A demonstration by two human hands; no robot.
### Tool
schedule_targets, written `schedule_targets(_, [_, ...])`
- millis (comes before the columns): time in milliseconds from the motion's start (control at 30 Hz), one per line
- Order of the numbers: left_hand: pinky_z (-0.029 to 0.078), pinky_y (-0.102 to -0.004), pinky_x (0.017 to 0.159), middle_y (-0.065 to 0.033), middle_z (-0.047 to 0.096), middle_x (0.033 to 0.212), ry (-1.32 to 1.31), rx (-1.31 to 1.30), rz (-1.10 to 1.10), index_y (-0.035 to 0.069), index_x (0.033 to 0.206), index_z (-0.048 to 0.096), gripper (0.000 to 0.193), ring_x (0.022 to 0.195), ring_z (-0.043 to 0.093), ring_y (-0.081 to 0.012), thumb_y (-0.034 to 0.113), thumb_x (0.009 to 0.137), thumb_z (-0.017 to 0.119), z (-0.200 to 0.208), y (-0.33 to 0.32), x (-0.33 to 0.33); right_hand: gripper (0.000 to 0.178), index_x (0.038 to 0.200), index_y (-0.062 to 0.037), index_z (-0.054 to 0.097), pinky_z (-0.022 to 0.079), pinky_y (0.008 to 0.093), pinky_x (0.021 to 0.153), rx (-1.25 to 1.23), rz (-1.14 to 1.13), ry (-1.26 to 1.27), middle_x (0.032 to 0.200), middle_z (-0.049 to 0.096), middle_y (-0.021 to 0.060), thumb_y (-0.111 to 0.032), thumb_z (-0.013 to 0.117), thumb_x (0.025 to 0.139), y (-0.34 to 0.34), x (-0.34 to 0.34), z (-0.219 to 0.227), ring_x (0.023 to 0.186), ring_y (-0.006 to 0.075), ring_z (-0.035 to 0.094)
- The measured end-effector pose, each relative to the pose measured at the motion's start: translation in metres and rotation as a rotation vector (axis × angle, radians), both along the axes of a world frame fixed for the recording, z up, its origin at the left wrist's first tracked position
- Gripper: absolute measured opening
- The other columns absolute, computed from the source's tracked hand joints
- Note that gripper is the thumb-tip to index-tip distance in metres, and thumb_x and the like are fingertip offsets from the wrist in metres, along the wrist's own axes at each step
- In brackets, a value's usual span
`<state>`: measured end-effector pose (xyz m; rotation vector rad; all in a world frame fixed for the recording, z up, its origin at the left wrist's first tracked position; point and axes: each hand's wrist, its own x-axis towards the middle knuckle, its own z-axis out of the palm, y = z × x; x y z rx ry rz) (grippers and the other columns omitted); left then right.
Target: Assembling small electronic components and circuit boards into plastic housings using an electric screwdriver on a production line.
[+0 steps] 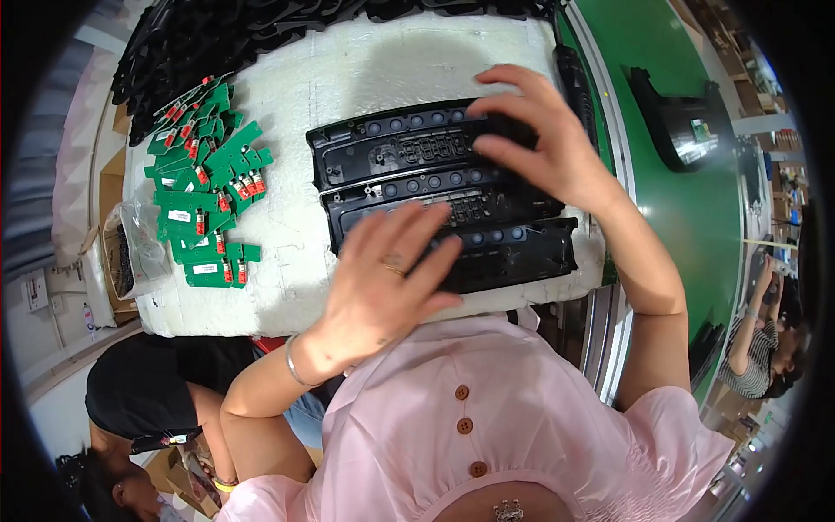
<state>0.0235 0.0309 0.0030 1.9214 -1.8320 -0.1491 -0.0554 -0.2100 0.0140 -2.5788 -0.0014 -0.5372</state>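
Left hand lay flat, fingers spread and released, on the near black plastic panel, right hand rested with loosely curled fingers on the far panel, grasp unclear, white foam pad beneath, green circuit boards piled far left.

— Where are you working here?

— You're on an assembly line in an electronics factory. To your right runs a green conveyor belt with a black plastic housing lying on it.

— What else shows it?

— In front of you sits a white foam work pad with three identical black plastic panels laid side by side, a heap of small green circuit boards at your left, and a stack of black moulded parts beyond them. Other people sit at stations nearby: one in a striped top down the belt, another in black at your left.
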Motion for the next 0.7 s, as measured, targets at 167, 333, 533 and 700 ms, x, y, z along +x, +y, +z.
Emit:
schedule_targets(167, [0.021, -0.0534, 0.100, -0.0164, 0.028, 0.138, 0.080, 0.174, 0.259, 0.004, 0.122, 0.047, 0.063, 0.128, 0.023, -0.0383, 0.035, 0.070, 0.066, 0.017, 0.006, 0.018, 0.042, 0.120, -0.0062, 0.048, 0.029, 0.0402, 0.100, -0.048, -0.083, 0.129, 0.125, 0.043, 0.0165, -0.024, 0.056, 0.083, -0.014, -0.003, -0.019, 0.119, 0.0358, 0.036])
schedule_targets(333, [0.015, -0.0576, 0.101, -0.0139, 0.024, 0.141, -0.055, 0.340, 0.212, 0.003, 0.124, 0.045, 0.070, 0.131, 0.015, -0.0379, 0.041, 0.069, 0.067, 0.012, 0.017, 0.016, 0.053, 0.130, -0.0078, 0.038, 0.023, 0.0426, 0.103, -0.098, -0.122, 0.238, 0.132, 0.035, 0.0183, -0.027, 0.055, 0.084, -0.003, -0.010, -0.023, 0.128, 0.0370, 0.024])
schedule_targets(533, [0.015, -0.0585, 0.100, -0.0175, 0.025, 0.139, 0.021, 0.183, 0.301, 0.000, 0.108, 0.056, 0.066, 0.130, 0.015, -0.0392, 0.046, 0.064, 0.070, 0.014, 0.012, 0.022, 0.053, 0.129, -0.0097, 0.040, 0.023, 0.0456, 0.103, -0.082, -0.147, 0.169, 0.132, 0.035, 0.0185, -0.028, 0.058, 0.082, 0.012, -0.010, -0.012, 0.128, 0.0385, 0.022])
schedule_targets(700, [0.017, -0.0580, 0.099, -0.0177, 0.026, 0.139, -0.014, 0.202, 0.298, -0.001, 0.104, 0.058, 0.064, 0.130, 0.017, -0.0390, 0.047, 0.063, 0.069, 0.014, 0.011, 0.027, 0.053, 0.122, -0.0104, 0.047, 0.026, 0.0458, 0.101, -0.146, -0.047, 0.141, 0.131, 0.037, 0.0163, -0.020, 0.065, 0.074, 0.033, -0.011, 0.007, 0.126, 0.0368, 0.027])
